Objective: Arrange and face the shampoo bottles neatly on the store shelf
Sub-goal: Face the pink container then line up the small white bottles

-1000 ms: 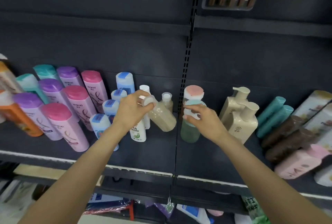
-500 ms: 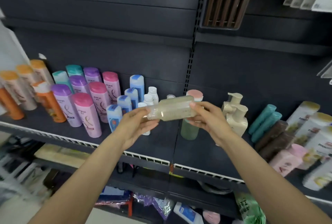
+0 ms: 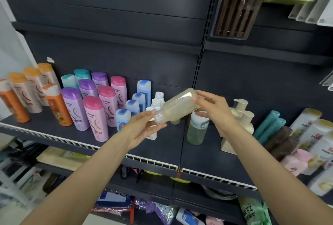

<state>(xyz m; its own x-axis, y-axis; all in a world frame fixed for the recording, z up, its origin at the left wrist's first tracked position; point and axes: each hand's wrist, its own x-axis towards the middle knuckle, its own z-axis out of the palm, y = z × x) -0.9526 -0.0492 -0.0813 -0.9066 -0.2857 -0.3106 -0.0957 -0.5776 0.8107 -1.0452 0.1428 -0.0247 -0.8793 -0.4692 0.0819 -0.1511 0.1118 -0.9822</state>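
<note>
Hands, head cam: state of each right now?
Left hand: pinches the cap end of the clear bottle, which is lifted off the shelf and tilted.
Right hand: grips the same bottle's base end.

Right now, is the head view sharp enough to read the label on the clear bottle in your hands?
Head view: clear bottle, held between left hand and right hand, is fairly sharp but its print is too small to read; right-edge white bottles smear with motion blur; wide-angle lens bows the shelf edge.

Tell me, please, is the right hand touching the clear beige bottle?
Touching: the head view shows the right hand with fingers on the clear beige bottle at its raised base.
</note>
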